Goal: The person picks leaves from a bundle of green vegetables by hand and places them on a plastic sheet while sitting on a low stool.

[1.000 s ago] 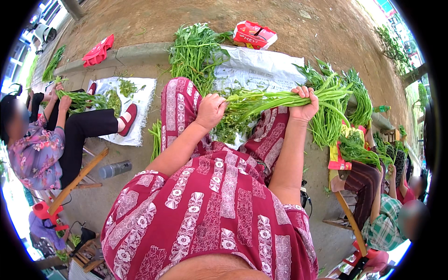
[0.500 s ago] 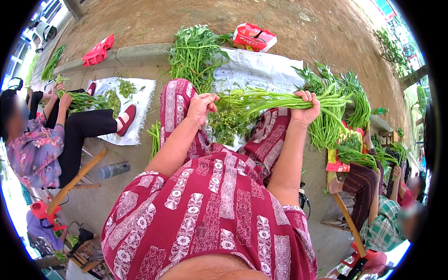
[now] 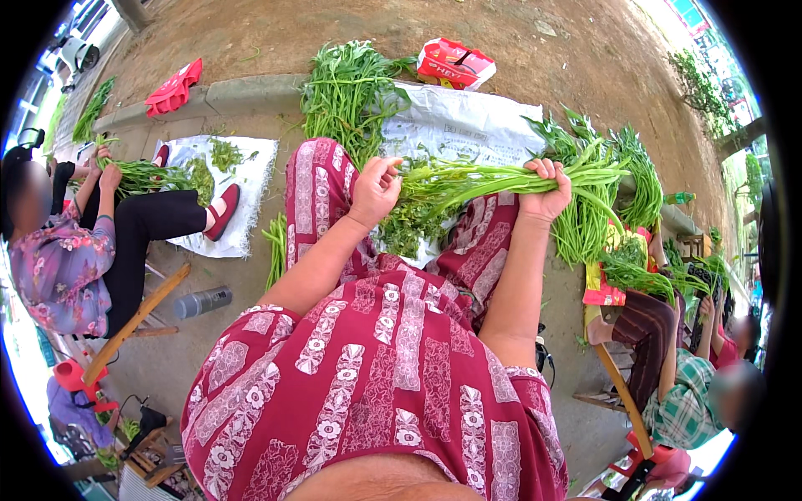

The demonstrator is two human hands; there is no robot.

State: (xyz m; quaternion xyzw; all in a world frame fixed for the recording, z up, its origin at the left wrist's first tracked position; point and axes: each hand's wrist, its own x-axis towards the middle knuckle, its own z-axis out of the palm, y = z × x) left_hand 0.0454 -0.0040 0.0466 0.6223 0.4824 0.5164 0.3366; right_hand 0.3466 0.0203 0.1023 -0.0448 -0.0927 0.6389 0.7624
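My right hand (image 3: 547,190) is wrapped round the stems of a bunch of water spinach (image 3: 480,179), held level above my knees. Its leafy ends point left and its pale stem ends stick out past my fist. Close to the leafy tips, my left hand (image 3: 375,192) has its fingers curled in; whatever they may pinch is too small to make out. Below the bunch, between my legs, a heap of picked leaves and scraps (image 3: 407,227) lies on a white woven sheet (image 3: 459,117).
Piles of greens stand at the far left (image 3: 347,96) and right of the sheet (image 3: 581,225). Behind it sits a red-and-white bag (image 3: 455,64). People work with greens on both sides, one near another white sheet (image 3: 261,163). A grey bottle (image 3: 203,302) lies at left.
My left hand has shifted slightly to the right and up, its fingers turning at the leafy tips. The right hand keeps its grip on the bunch, almost unmoved.
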